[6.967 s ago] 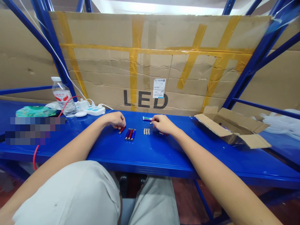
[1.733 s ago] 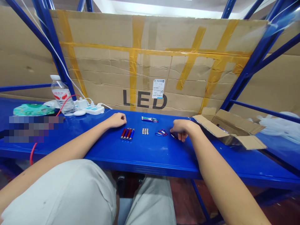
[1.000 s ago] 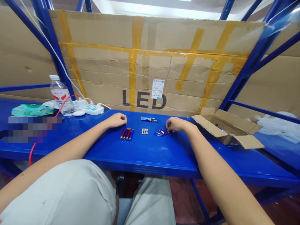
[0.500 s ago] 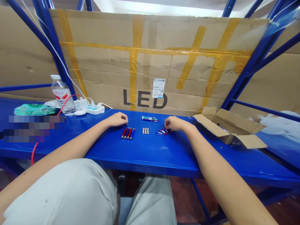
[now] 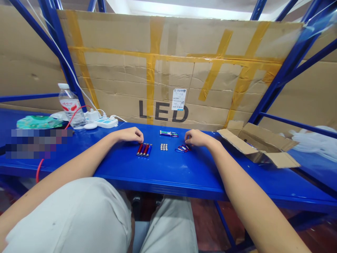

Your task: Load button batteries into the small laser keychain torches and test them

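Note:
My left hand [image 5: 133, 135] rests on the blue table with its fingers curled together, the tips at the upper end of a row of small metal flashlight tubes [image 5: 144, 150], red and blue. Whatever lies between those fingertips is too small to make out. On the right, my right hand [image 5: 194, 137] is closed with its fingertips on the far end of a fanned group of red and blue carabiners [image 5: 183, 148]. Between the hands sit several small silver button cells [image 5: 164, 147] in tidy rows. Behind them lie shiny tubes with carabiners [image 5: 168, 134], green and purple.
An open cardboard box [image 5: 259, 144] stands at the right. To the left are a water bottle [image 5: 70, 107], a white power strip [image 5: 106, 122], a red cable [image 5: 39, 170] and a green packet [image 5: 39, 122]. A large taped cardboard sheet [image 5: 118, 80] closes off the back.
My left hand has shifted slightly, its fingertips now close against the tops of the tubes. My right hand stays by the carabiners, its fingers moved a little. The view has shifted slightly.

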Tool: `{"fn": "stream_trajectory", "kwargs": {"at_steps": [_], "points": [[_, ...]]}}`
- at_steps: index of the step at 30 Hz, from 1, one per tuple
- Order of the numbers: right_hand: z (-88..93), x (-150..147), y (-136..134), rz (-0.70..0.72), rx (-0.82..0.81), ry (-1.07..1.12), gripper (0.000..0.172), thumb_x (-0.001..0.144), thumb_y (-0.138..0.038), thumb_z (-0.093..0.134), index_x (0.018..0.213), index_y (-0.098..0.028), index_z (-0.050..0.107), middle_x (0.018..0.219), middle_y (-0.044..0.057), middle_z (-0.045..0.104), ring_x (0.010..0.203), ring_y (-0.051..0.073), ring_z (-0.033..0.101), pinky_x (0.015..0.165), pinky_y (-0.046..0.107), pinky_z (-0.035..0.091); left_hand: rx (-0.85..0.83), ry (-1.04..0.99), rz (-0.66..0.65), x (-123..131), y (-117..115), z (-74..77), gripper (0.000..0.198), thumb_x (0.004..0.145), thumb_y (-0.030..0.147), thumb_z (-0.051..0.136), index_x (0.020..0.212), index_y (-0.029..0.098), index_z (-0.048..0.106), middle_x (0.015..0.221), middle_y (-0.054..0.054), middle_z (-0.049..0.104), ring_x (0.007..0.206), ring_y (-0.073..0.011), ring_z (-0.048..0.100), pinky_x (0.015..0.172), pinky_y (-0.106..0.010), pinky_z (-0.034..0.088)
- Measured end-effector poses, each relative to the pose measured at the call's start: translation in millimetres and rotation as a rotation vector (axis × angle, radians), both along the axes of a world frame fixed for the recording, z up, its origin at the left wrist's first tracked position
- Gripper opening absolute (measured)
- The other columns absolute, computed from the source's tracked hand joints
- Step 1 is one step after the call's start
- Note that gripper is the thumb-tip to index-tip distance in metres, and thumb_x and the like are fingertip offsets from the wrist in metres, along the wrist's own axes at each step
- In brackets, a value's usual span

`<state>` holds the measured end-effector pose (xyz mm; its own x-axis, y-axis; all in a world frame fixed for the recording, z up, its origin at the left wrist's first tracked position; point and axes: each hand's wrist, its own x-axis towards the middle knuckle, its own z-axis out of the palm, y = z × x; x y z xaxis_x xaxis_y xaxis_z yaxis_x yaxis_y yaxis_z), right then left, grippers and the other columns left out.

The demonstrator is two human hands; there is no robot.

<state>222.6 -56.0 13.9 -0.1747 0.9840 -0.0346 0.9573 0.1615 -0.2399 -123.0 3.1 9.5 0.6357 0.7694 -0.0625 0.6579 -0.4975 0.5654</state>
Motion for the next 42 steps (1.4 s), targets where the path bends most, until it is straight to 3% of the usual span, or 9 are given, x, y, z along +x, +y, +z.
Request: {"fn": "stream_trajectory", "kwargs": {"at_steps": [16, 21, 25, 28, 30, 33, 37, 42], "points": [[3.2, -4, -4, 0.001, -0.008, 0.047, 0.012, 0.082, -0.019, 0.060, 0.090, -0.016, 0.068, 0.074, 0.004, 0.070, 0.061, 0.013, 0.062, 0.059, 0.023, 0.042, -0.029, -0.039, -0.013, 0, 1, -0.1, 0.017, 0.067, 0.029, 0.059, 0.071, 0.019, 0.072, 0.076, -0.001, 0.070, 0.077, -0.0167, 0.060, 0.075, -0.026, 0.043], [3.5, -7, -3, 0.012, 0.115, 0.060, 0.016, 0.083, -0.014, 0.057, 0.092, -0.015, 0.070, 0.088, 0.007, 0.073, 0.075, 0.016, 0.064, 0.065, 0.024, 0.042, 0.048, -0.159, 0.070, 1, 5, -5.8, 0.018, 0.069, 0.031, 0.056, 0.067, 0.017, 0.068, 0.071, -0.003, 0.068, 0.070, -0.0169, 0.059, 0.068, -0.028, 0.045], [-4.8, -22, 7, 0.048, 0.264, 0.094, 0.022, 0.084, -0.010, 0.053, 0.096, -0.015, 0.071, 0.100, 0.008, 0.074, 0.089, 0.019, 0.065, 0.074, 0.023, 0.043, 0.300, -0.166, 0.082, 26, 6, -0.5, 0.022, 0.075, 0.030, 0.054, 0.080, 0.017, 0.071, 0.087, -0.005, 0.073, 0.084, -0.0197, 0.064, 0.079, -0.030, 0.047], [-13.0, -37, 16, 0.096, 0.291, 0.074, 0.027, 0.085, -0.009, 0.051, 0.102, -0.016, 0.071, 0.110, 0.010, 0.073, 0.099, 0.021, 0.065, 0.081, 0.024, 0.043, 0.488, -0.025, -0.030, 61, 11, 10.0, 0.026, 0.077, 0.023, 0.053, 0.092, 0.017, 0.073, 0.099, -0.006, 0.074, 0.093, -0.0202, 0.065, 0.085, -0.029, 0.047], [-17.2, -44, 22, 0.082, 0.299, 0.057, 0.031, 0.082, -0.006, 0.051, 0.106, -0.016, 0.070, 0.112, 0.012, 0.072, 0.103, 0.023, 0.065, 0.082, 0.025, 0.043, 0.539, 0.099, -0.138, 85, 17, 15.3, 0.027, 0.078, 0.021, 0.053, 0.096, 0.018, 0.073, 0.102, -0.006, 0.074, 0.094, -0.0196, 0.065, 0.082, -0.027, 0.047], [-20.9, -47, 26, 0.049, 0.291, 0.025, 0.032, 0.080, -0.005, 0.053, 0.105, -0.016, 0.070, 0.111, 0.012, 0.072, 0.102, 0.024, 0.065, 0.080, 0.026, 0.044, 0.571, 0.199, -0.175, 112, 25, 15.2, 0.029, 0.079, 0.018, 0.052, 0.100, 0.018, 0.072, 0.102, -0.007, 0.074, 0.091, -0.0191, 0.066, 0.077, -0.026, 0.046], [-23.1, -45, 31, 0.067, 0.256, 0.018, 0.028, 0.080, -0.005, 0.053, 0.097, -0.017, 0.071, 0.104, 0.011, 0.074, 0.096, 0.023, 0.066, 0.076, 0.025, 0.043, 0.662, 0.291, -0.212, 127, 27, 4.2, 0.026, 0.081, 0.018, 0.052, 0.100, 0.017, 0.071, 0.101, -0.009, 0.073, 0.092, -0.0214, 0.065, 0.076, -0.028, 0.046], [-24.4, -46, 36, 0.129, 0.253, 0.066, 0.025, 0.081, -0.005, 0.053, 0.095, -0.017, 0.070, 0.102, 0.009, 0.074, 0.093, 0.021, 0.066, 0.074, 0.024, 0.042, 0.671, 0.297, -0.241, 127, 21, -5.7, 0.020, 0.083, 0.015, 0.053, 0.094, 0.016, 0.070, 0.097, -0.010, 0.071, 0.089, -0.0223, 0.065, 0.074, -0.029, 0.045]]}}
